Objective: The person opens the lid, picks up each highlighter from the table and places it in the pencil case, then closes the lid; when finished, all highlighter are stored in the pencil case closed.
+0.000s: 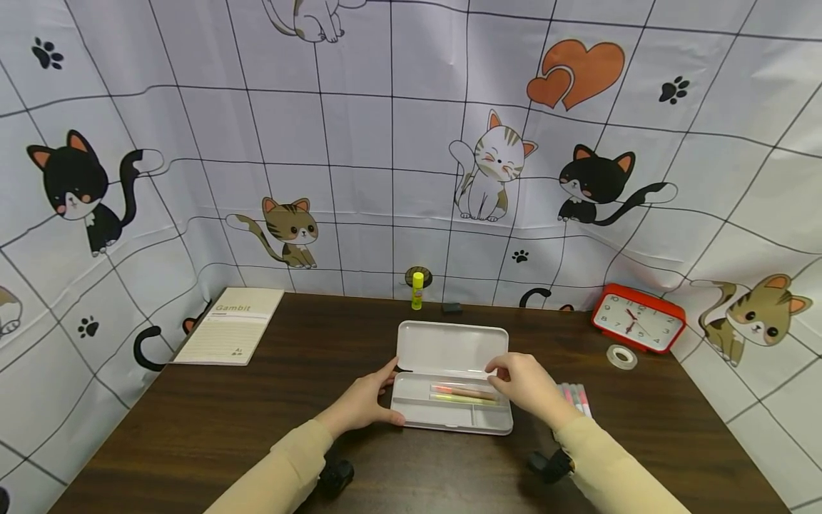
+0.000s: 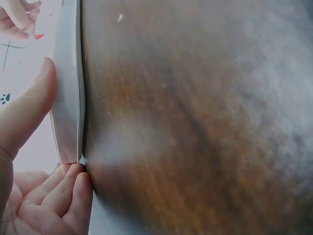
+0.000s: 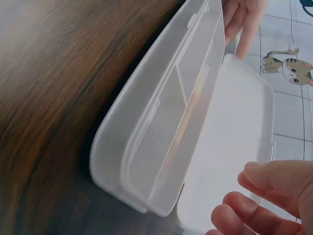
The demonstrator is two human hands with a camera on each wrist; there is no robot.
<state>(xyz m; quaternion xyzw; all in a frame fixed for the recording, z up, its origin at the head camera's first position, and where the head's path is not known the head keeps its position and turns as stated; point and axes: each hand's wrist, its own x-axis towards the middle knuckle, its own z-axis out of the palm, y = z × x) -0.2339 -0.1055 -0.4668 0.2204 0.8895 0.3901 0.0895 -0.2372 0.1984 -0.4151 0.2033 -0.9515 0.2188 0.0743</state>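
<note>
A white pencil case [image 1: 417, 414] lies on the dark table with its lid [image 1: 452, 348] folded back. Inside its rear compartment are a few slim pens [image 1: 465, 400], one orange-pink and one yellow. My left hand [image 1: 359, 403] grips the case's left end, thumb at the front and curled fingers around the side. In the left wrist view that thumb [image 2: 34, 105] lies along the case wall. My right hand [image 1: 523, 378] hovers over the right side, near the hinge. Its thumb and fingers are apart and loosely bent in the right wrist view, with nothing between them.
Several pink and grey markers [image 1: 583, 400] lie right of the case, partly behind my right forearm. A yellow glue stick [image 1: 417, 293] and a dark small block [image 1: 452, 308] stand behind it. A red clock [image 1: 638, 319], a tape roll [image 1: 621, 357] and a notebook [image 1: 225, 332] sit farther out.
</note>
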